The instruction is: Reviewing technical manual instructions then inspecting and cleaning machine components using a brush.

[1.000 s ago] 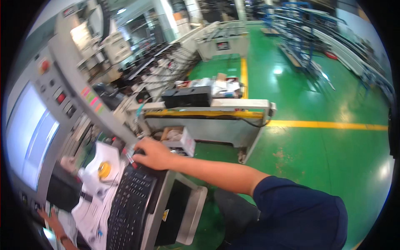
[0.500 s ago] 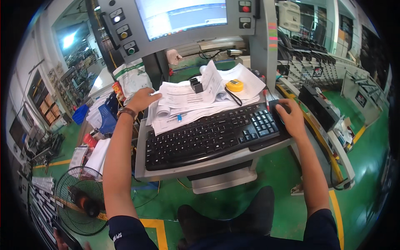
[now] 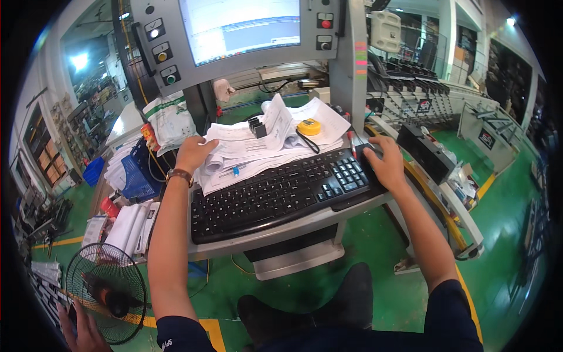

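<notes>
My right hand (image 3: 386, 163) is closed over a dark computer mouse (image 3: 363, 150) at the right end of the black keyboard (image 3: 281, 196). My left hand (image 3: 193, 155) rests at the left edge of a pile of printed papers (image 3: 234, 141), thumb stretched toward the sheets; its other fingers partly show, and I see nothing held in it. On the papers lie a yellow tape measure (image 3: 309, 126) with a black strap, small black blocks (image 3: 257, 127) and a little blue piece (image 3: 236, 171). A red-and-white pen (image 3: 352, 144) lies beside the mouse.
Above the papers hangs a machine panel with a lit screen (image 3: 240, 29) and push buttons. At left are a white bag (image 3: 170, 120), a blue paper tray (image 3: 139, 173) and a black fan (image 3: 108, 293). Another person's hand (image 3: 82, 328) shows at the lower left.
The whole view has shifted, so the desk sits further left. My left hand is a little closer to the papers. My right hand stays on the mouse. The other person's hand has risen further into view.
</notes>
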`<state>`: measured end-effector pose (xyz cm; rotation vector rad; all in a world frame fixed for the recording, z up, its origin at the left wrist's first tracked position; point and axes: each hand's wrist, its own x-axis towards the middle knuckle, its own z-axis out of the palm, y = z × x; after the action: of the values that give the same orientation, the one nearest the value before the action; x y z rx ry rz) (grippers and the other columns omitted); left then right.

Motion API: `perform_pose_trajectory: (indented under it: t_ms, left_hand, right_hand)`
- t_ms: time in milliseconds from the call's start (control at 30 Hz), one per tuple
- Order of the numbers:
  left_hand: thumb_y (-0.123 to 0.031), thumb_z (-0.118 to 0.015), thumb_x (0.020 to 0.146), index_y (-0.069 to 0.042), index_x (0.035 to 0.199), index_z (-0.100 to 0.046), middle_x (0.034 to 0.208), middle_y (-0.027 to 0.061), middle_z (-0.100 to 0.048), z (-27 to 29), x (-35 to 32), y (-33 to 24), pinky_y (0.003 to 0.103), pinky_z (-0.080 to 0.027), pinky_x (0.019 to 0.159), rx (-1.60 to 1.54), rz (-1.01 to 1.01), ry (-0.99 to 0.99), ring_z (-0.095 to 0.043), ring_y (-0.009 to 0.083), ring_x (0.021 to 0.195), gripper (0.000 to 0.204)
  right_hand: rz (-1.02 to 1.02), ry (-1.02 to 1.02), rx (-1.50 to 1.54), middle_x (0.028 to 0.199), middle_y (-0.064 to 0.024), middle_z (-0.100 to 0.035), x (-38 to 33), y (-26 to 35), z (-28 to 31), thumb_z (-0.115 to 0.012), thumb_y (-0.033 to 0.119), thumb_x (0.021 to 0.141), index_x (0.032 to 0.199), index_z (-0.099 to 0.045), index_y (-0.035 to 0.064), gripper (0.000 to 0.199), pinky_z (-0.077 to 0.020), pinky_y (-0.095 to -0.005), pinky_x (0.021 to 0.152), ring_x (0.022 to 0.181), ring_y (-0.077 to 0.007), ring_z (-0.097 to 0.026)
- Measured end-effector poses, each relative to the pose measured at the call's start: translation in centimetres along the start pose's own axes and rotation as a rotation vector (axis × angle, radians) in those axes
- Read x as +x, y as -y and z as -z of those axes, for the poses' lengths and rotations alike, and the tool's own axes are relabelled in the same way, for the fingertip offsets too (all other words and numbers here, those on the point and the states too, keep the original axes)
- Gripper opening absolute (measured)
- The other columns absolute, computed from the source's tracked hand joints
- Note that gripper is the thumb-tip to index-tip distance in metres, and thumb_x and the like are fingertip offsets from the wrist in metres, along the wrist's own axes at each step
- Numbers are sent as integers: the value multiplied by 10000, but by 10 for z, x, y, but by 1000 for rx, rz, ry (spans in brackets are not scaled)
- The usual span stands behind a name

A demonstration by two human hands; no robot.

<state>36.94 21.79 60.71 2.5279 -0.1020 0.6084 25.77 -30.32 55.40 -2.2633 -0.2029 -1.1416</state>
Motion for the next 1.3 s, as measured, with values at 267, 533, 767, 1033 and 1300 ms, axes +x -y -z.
perform_pose_trajectory:
  t_ms: [267,533,767,1033,1300]
  left_hand:
    - [-338,-730,915,12,1156,-729,1064,210,-755,3,10,-152,364,-568,856,-291,-420,-44,-740,308,968,426]
    - [-528,-647,918,69,1242,-669,1168,274,-708,-99,104,-246,399,-540,943,218,-441,110,-711,369,1056,679]
    - [-527,-722,844,54,1252,-678,1251,254,-690,-150,194,-221,425,-514,1011,551,-115,442,-674,374,1165,711]
    - [-644,-842,679,-39,1468,-553,1517,184,-529,-183,202,-231,446,-459,1113,704,142,713,-559,324,1351,1035]
    - [-777,-644,789,-67,1474,-555,1479,222,-547,-203,223,-209,478,-422,1116,380,177,585,-539,356,1350,990]
  right_hand:
    - [280,260,41,1244,-210,-664,89,34,-69,-717,260,875,1211,-696,51,396,-493,-440,1027,1183,-374,-621]
    - [102,993,-227,1455,-236,-547,138,22,-142,-620,460,945,1434,-541,107,609,-451,-467,1105,1317,-405,-557]
    - [174,854,-128,1383,-229,-566,144,11,-130,-689,349,891,1352,-520,42,579,-482,-472,1056,1278,-403,-581]
    - [230,852,-59,1210,-231,-679,154,-13,-148,-776,369,833,1261,-543,-5,615,-533,-472,956,1148,-388,-660]
    - [308,1024,-44,1175,-231,-694,162,-6,-142,-788,360,803,1278,-519,-25,668,-534,-459,938,1121,-386,-672]
